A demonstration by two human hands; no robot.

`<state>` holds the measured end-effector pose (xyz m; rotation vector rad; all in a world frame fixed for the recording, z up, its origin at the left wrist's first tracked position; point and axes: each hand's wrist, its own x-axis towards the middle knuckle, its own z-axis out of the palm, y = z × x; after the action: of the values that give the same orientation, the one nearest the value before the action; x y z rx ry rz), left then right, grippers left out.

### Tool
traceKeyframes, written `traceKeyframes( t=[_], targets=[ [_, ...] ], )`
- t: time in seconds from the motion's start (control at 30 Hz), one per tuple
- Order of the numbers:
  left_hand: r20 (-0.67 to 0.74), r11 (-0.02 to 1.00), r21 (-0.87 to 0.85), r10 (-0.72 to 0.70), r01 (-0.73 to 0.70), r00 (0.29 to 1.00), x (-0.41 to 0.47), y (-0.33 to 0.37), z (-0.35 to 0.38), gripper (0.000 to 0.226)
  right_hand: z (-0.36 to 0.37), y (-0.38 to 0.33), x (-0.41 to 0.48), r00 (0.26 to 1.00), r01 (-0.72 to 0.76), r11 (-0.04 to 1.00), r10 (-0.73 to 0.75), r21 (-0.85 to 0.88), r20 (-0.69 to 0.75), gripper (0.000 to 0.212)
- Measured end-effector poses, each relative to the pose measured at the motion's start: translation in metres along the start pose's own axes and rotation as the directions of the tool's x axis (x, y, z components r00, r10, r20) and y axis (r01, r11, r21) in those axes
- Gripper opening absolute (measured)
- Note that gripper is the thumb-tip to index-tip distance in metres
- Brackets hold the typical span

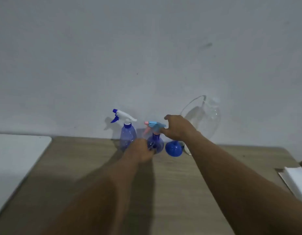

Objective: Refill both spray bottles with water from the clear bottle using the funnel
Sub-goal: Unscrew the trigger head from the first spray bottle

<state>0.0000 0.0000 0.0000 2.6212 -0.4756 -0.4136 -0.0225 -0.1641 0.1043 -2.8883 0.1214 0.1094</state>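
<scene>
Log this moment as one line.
left hand: on round spray bottle body | right hand: at its light-blue trigger head | funnel: unused

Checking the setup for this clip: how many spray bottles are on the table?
2. One with a white and dark blue trigger stands by the wall, left. A rounder one with a light blue and pink trigger stands beside it, between the two hands. None seem hidden.

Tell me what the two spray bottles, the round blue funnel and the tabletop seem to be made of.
Both spray bottles look like tinted see-through blue plastic with opaque plastic trigger heads; light glints through their bodies. The funnel looks like glossy solid blue plastic, judging by its highlight. The tabletop shows matte wood grain, probably laminate or wood; I cannot tell which.
</scene>
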Motion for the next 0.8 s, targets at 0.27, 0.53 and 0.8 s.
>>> traceKeyframes(
  t=[0.27,0.53,0.8],
  targets=[
    [-0.14,0.994,-0.097,-0.057,0.043,0.989,0.019,-0.007,0.031,0.041,0.043,0.002,0.023,0.999,0.025,0.992,-0.021,0.122,-0.033,0.038],
    [-0.139,0.951,-0.306,-0.085,0.039,0.987,0.008,-0.008,0.043,0.05,0.058,0.008,0.006,0.999,0.012,0.952,0.003,0.305,-0.049,0.016],
    [-0.072,0.916,-0.401,-0.033,0.001,0.997,-0.052,0.006,0.063,0.051,0.056,0.016,-0.062,1.0,-0.019,0.936,0.021,0.351,-0.002,0.02]
  ],
)
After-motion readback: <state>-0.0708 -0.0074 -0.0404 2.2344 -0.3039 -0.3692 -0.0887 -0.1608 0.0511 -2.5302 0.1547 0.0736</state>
